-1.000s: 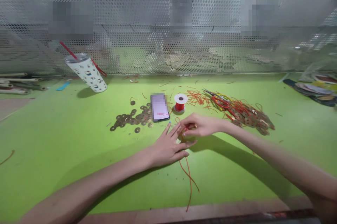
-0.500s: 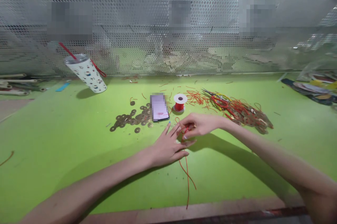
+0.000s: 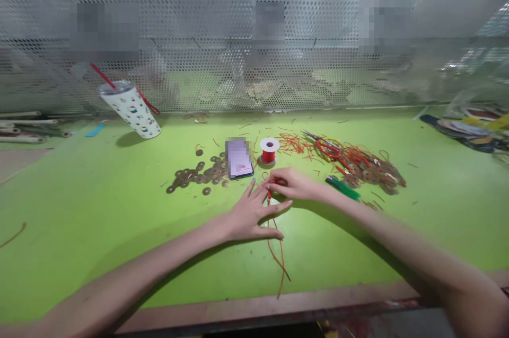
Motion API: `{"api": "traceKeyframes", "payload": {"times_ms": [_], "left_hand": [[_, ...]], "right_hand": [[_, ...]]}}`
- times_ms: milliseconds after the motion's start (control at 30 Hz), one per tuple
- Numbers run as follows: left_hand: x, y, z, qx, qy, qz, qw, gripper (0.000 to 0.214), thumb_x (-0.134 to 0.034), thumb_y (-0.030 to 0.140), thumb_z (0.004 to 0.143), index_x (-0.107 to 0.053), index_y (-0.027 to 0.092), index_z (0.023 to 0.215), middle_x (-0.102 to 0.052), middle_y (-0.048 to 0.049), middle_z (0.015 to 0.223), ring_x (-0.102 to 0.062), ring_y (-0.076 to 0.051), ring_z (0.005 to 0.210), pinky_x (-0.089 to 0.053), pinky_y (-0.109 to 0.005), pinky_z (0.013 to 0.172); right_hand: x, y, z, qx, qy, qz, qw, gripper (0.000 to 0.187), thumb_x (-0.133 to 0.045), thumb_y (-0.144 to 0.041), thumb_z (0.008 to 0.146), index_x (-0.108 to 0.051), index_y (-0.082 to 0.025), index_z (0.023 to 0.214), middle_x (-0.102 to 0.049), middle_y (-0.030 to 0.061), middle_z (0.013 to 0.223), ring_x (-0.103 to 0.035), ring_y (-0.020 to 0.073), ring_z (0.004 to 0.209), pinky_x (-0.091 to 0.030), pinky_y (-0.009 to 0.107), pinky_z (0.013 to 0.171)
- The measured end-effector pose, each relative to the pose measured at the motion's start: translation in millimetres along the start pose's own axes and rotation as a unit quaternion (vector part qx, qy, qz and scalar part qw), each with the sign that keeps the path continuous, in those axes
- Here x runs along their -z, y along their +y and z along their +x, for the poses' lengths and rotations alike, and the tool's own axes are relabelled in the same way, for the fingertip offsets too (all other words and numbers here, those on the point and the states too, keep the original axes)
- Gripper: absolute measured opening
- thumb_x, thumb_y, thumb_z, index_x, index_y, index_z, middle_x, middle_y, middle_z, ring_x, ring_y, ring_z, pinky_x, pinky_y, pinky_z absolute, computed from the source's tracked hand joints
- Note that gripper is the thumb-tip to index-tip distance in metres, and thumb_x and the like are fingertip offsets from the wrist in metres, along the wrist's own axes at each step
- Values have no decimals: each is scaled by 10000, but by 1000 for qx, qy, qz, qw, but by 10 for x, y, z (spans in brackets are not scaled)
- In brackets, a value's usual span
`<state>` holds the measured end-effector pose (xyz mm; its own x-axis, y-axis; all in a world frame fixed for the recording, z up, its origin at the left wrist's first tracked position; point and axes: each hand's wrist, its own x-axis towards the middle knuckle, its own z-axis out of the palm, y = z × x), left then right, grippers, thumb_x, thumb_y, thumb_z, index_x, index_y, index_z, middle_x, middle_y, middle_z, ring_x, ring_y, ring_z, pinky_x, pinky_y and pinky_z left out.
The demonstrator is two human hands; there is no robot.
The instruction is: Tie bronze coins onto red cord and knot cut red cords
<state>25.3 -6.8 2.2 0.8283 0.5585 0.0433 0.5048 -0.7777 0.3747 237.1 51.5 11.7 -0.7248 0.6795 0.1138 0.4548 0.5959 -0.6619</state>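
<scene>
A red cord (image 3: pixel 270 232) lies on the green table, its two loose tails crossing and running toward the front edge. My left hand (image 3: pixel 248 216) rests flat with fingers spread; its fingertips touch the cord near a small red knot (image 3: pixel 269 195). Closed in a pinch, my right hand (image 3: pixel 292 183) grips the cord just above that knot; part of what sits under its fingers is hidden. Behind the hands stand a white spool of red cord (image 3: pixel 269 153) and a phone (image 3: pixel 238 158) with a lit screen.
Loose old-style coins (image 3: pixel 186 179) lie left of the phone. To the right are red-handled scissors (image 3: pixel 328 148), a pile of corded coins (image 3: pixel 374 171) and a green lighter (image 3: pixel 342 188). A tumbler (image 3: pixel 133 113) stands at back left, before a perforated metal screen (image 3: pixel 222 62).
My right hand has shifted slightly left and up with the cord, and the knot is now in view. The lighter under my right forearm has come into sight.
</scene>
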Motion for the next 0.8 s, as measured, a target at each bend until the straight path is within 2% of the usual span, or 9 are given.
{"api": "traceKeyframes", "payload": {"times_ms": [167, 300, 433, 567, 700, 800], "left_hand": [[18, 36, 5, 22, 7, 9, 1000, 854, -564, 792, 780, -429, 363, 1507, -149, -99, 1677, -114, -452, 1519, -81, -725, 1170], [34, 87, -22, 60, -1, 8, 998, 954, -573, 856, 698, -465, 338, 1491, -84, -102, 1687, -50, -502, 1509, -85, -754, 1147], [-8, 207, -178, 80, -3, -4, 997, 1101, -587, 883, 639, -419, 253, 1525, -27, -190, 1673, -47, -510, 1505, -134, -751, 1139], [-91, 392, -417, 65, 5, -6, 998, 1163, -602, 865, 656, -318, 200, 1568, 23, -239, 1655, -23, -500, 1507, -127, -754, 1140], [-126, 522, -573, 56, -7, -20, 998, 1198, -603, 859, 668, -282, 143, 1573, -32, -270, 1645, -51, -479, 1514, -122, -736, 1159], [-93, 545, -612, 47, 7, -44, 998, 1148, -630, 824, 691, -303, 146, 1560, -120, -247, 1650, -137, -449, 1517, -176, -697, 1180]], "right_hand": [[-60, 22, -39, 20, 33, 3, 999, 215, -533, -315, 970, -633, -139, 902, -632, 20, 748, -490, 118, 617, -352, 239, 604], [-113, 42, -59, 48, 56, -46, 996, 234, -523, -319, 970, -607, -145, 839, -620, 25, 731, -479, 125, 622, -345, 244, 614], [-149, 62, -75, 69, 51, -120, 989, 229, -512, -318, 970, -584, -155, 825, -614, 39, 750, -493, 146, 666, -333, 255, 635], [-156, 73, -78, 68, 50, -126, 988, 247, -507, -343, 974, -578, -161, 822, -600, 33, 732, -480, 146, 654, -321, 255, 626], [-150, 65, -73, 68, 53, -120, 989, 226, -520, -325, 961, -584, -158, 823, -596, 31, 732, -487, 144, 657, -326, 255, 630], [-145, 69, -74, 64, 59, -95, 992, 217, -527, -324, 955, -586, -157, 829, -593, 26, 734, -488, 136, 644, -333, 249, 621]]}}
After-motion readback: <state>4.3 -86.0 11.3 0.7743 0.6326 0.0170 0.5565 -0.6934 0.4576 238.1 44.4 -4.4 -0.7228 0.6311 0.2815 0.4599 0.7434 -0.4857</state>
